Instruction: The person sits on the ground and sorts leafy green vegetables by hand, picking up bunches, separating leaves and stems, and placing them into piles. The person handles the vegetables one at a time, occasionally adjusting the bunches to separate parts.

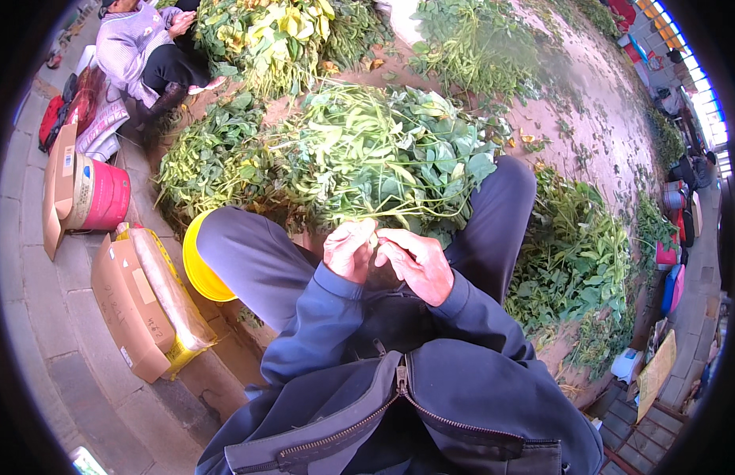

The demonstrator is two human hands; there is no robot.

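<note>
Between my knees, my left hand (348,248) pinches a small green pod (374,240) between thumb and fingertips. The fingertips of my right hand (420,262) meet it from the other side, with the fingers bent; whether they grip the pod is hard to see. Just beyond both hands lies a heaped bundle of cut bean plants (367,148), with green pods, thin stems and broad leaves. Its near stems reach almost to my fingertips.
A yellow plastic bucket (202,264) stands by my left knee. Further left are a cardboard box (130,309) and a pink tub (106,196). More bean plants (572,255) lie along my right side. Another person (136,53) sits at the upper left beside a leafy pile (266,41).
</note>
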